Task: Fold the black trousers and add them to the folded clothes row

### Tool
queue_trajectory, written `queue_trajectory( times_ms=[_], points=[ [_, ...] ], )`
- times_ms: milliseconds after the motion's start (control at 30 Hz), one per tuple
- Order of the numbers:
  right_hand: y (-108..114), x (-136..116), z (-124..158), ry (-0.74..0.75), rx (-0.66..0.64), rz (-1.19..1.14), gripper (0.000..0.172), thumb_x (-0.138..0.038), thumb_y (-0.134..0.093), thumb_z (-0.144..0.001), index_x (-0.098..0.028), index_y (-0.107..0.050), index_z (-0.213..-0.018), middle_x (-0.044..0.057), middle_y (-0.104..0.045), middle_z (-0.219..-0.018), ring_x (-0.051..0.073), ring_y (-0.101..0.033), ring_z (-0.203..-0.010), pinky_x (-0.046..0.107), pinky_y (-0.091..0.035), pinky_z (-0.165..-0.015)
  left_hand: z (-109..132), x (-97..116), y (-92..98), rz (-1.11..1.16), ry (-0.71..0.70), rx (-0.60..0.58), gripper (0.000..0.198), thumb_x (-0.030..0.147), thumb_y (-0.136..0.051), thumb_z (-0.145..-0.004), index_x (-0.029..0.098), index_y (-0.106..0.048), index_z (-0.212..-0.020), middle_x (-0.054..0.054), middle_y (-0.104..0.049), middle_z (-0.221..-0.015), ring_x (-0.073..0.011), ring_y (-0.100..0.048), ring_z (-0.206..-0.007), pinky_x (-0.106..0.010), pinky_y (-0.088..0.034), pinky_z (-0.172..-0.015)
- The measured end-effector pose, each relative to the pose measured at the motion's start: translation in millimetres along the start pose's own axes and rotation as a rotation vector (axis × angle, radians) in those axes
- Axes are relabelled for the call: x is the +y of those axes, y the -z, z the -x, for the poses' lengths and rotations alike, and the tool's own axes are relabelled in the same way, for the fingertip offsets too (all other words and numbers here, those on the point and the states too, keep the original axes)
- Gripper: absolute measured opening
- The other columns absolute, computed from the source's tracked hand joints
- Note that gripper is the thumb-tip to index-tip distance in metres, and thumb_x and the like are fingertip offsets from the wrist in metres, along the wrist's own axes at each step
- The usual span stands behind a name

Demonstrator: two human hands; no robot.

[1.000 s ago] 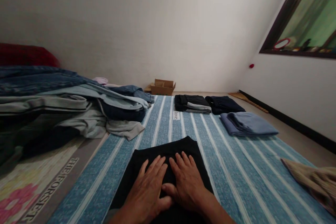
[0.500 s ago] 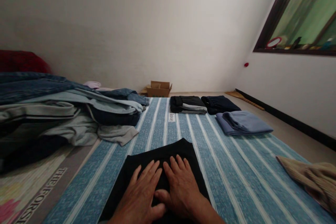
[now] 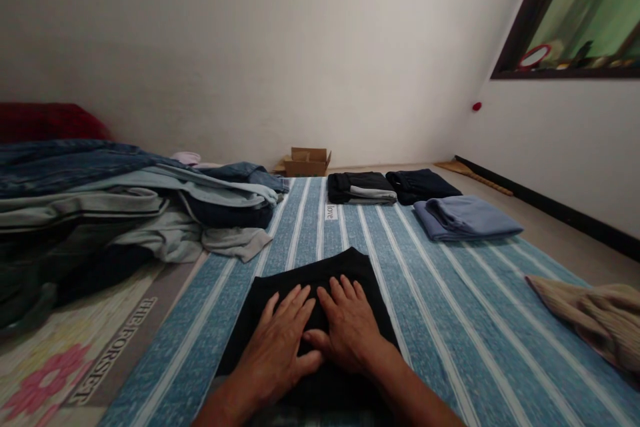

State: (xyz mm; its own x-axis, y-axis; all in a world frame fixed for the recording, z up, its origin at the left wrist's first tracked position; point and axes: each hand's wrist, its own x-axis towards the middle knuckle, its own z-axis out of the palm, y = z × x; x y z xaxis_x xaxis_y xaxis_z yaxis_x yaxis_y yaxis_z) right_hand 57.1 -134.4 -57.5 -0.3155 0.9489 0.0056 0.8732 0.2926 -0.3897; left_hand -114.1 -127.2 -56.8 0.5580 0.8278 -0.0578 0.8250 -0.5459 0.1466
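Note:
A folded black garment (image 3: 350, 267) lies on a blue striped mat (image 3: 450, 320) right in front of me. My left hand (image 3: 277, 343) rests flat on it, fingers stretched out and slightly apart. Beside it, my right hand (image 3: 347, 327) also lies flat on the black cloth, fingers forward. The two thumbs almost touch. Neither hand holds anything.
A heap of unfolded jeans and grey clothes (image 3: 125, 207) lies at the left. Folded black (image 3: 361, 187), dark navy (image 3: 423, 185) and light blue (image 3: 465, 218) garments sit at the mat's far end. A tan cloth (image 3: 595, 320) lies at right; a cardboard box (image 3: 306, 162) stands by the wall.
Both hands stay flat on the black garment, shifting only slightly forward. The camera view has swayed a little.

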Motion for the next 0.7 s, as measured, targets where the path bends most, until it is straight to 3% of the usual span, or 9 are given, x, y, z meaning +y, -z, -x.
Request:
queue_trajectory(
  times_ms=[133,267,500,600,700],
  points=[
    [0.0,-4.3,14.0,0.063,0.014,-0.009,0.072,-0.063,-0.043,-0.084,-0.016,-0.038,-0.139,0.016,-0.025,-0.147,0.034,-0.011,-0.137,0.054,-0.01,-0.109,11.4,2.7,0.7,-0.027,0.057,0.062,0.078,0.044,-0.06,-0.068,0.018,-0.039,-0.138,-0.012,-0.027,-0.148,-0.0323,-0.023,-0.136,-0.054,-0.018,-0.109],
    [-3.3,-8.3,26.7,0.097,0.016,-0.036,0.064,-0.056,-0.039,-0.09,-0.014,-0.039,-0.139,0.014,-0.027,-0.147,0.03,-0.009,-0.138,0.051,-0.008,-0.111,23.6,-2.5,-5.1,-0.038,0.132,0.039,0.084,0.056,-0.059,-0.068,0.017,-0.038,-0.139,-0.012,-0.021,-0.15,-0.0334,-0.018,-0.137,-0.054,-0.019,-0.108],
    [-1.3,-8.1,28.1,0.094,0.038,-0.055,0.062,-0.055,-0.044,-0.088,-0.015,-0.043,-0.135,0.015,-0.031,-0.145,0.03,-0.015,-0.137,0.051,-0.012,-0.111,29.8,-20.2,-23.6,-0.009,0.114,0.093,0.079,0.056,-0.055,-0.074,0.025,-0.031,-0.142,-0.008,-0.02,-0.151,-0.0318,-0.018,-0.138,-0.055,-0.023,-0.107],
    [-1.5,-6.6,31.1,0.112,0.054,-0.055,0.059,-0.053,-0.046,-0.088,-0.015,-0.046,-0.133,0.015,-0.034,-0.144,0.029,-0.018,-0.137,0.048,-0.014,-0.111,32.3,-23.7,-18.5,0.011,0.088,0.082,0.076,0.053,-0.057,-0.074,0.027,-0.032,-0.141,-0.008,-0.023,-0.151,-0.0319,-0.021,-0.137,-0.055,-0.023,-0.106],
    [-4.0,-6.8,35.1,0.162,0.069,-0.055,0.058,-0.053,-0.041,-0.09,-0.014,-0.045,-0.133,0.016,-0.034,-0.144,0.029,-0.018,-0.136,0.048,-0.014,-0.111,28.8,-20.0,1.7,0.036,0.085,0.072,0.064,0.051,-0.054,-0.078,0.025,-0.044,-0.135,-0.011,-0.03,-0.148,-0.0322,-0.028,-0.134,-0.055,-0.026,-0.106]
  ],
)
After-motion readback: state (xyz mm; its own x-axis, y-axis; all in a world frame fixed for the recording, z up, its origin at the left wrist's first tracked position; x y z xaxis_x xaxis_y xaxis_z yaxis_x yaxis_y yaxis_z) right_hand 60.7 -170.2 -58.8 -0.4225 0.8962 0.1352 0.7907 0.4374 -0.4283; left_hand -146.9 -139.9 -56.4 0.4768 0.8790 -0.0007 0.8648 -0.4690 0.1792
